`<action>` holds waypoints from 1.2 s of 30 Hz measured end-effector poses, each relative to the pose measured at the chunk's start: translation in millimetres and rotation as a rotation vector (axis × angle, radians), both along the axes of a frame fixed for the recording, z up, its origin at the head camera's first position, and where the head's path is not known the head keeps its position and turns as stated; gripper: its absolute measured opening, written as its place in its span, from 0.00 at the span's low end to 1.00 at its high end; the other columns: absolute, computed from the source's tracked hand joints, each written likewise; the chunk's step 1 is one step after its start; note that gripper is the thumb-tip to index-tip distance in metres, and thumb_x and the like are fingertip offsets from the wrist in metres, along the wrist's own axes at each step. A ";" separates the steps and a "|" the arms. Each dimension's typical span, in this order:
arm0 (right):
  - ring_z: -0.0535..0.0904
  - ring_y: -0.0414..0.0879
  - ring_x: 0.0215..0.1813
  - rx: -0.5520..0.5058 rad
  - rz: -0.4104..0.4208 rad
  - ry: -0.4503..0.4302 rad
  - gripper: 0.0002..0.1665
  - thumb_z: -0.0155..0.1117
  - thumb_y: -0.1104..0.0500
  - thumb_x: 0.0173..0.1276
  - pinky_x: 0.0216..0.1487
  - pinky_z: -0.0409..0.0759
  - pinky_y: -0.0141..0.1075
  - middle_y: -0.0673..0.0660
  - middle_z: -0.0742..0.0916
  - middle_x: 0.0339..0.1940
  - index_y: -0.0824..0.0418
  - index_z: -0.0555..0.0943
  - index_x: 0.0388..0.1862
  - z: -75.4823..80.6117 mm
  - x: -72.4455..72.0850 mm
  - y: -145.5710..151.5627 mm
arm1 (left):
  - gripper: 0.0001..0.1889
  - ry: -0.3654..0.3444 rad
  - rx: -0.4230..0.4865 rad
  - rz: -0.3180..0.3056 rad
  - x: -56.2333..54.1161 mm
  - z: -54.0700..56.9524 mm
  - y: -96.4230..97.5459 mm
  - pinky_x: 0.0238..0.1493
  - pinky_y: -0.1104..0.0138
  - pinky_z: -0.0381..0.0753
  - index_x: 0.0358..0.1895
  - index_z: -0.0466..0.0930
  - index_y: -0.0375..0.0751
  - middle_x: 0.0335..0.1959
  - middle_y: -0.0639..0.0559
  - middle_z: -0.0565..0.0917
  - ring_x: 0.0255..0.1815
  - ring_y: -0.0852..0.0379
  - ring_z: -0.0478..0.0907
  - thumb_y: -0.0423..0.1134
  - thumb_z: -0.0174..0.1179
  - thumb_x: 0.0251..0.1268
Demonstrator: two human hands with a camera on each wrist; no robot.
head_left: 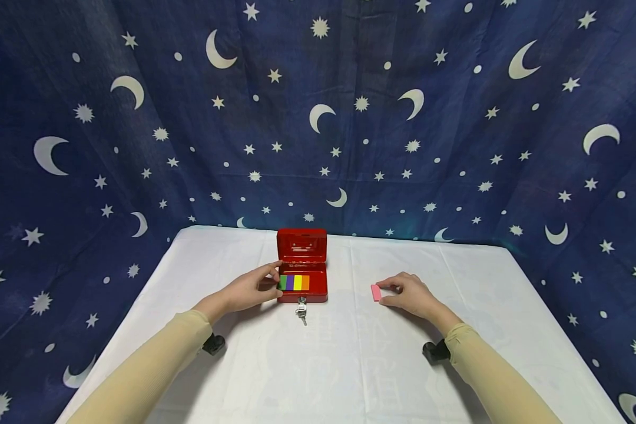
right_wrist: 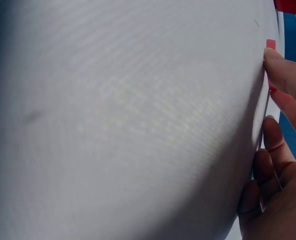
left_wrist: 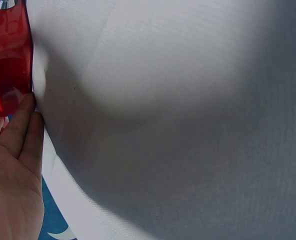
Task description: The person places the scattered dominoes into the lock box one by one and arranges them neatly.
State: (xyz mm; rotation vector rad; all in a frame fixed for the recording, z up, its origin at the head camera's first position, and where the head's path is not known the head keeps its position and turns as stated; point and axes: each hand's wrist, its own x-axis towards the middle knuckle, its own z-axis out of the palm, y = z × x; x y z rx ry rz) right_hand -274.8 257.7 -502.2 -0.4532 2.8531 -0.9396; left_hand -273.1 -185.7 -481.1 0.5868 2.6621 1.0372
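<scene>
A small red cash box (head_left: 318,282) stands with its lid (head_left: 302,244) raised; keys (head_left: 301,312) hang from the lock at its front. Inside lies a row of coloured blocks, with green (head_left: 282,282), purple (head_left: 290,282), yellow (head_left: 298,282) and orange (head_left: 305,282) showing. My left hand (head_left: 251,287) holds the box by its left side, thumb at the front corner and index finger near the hinge. In the left wrist view, two fingers (left_wrist: 20,125) lie against the red wall. To the right of the box, my right hand (head_left: 410,294) pinches a pink block (head_left: 376,292) between thumb and fingers, close over the tabletop.
A white cloth covers the table (head_left: 318,365). Behind and at both sides hangs a dark blue curtain (head_left: 350,141) with moons and stars. Black wrist cameras sit under the left wrist (head_left: 214,344) and the right wrist (head_left: 436,352).
</scene>
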 end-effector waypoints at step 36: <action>0.72 0.46 0.44 0.059 -0.018 -0.008 0.25 0.79 0.49 0.61 0.46 0.70 0.43 0.47 0.82 0.39 0.51 0.87 0.57 2.5 0.6 -3.3 | 0.15 -0.010 0.019 0.000 -0.3 -0.6 -0.6 0.75 0.50 0.63 0.49 0.74 0.51 0.81 0.57 0.59 0.69 0.51 0.75 0.51 0.68 0.68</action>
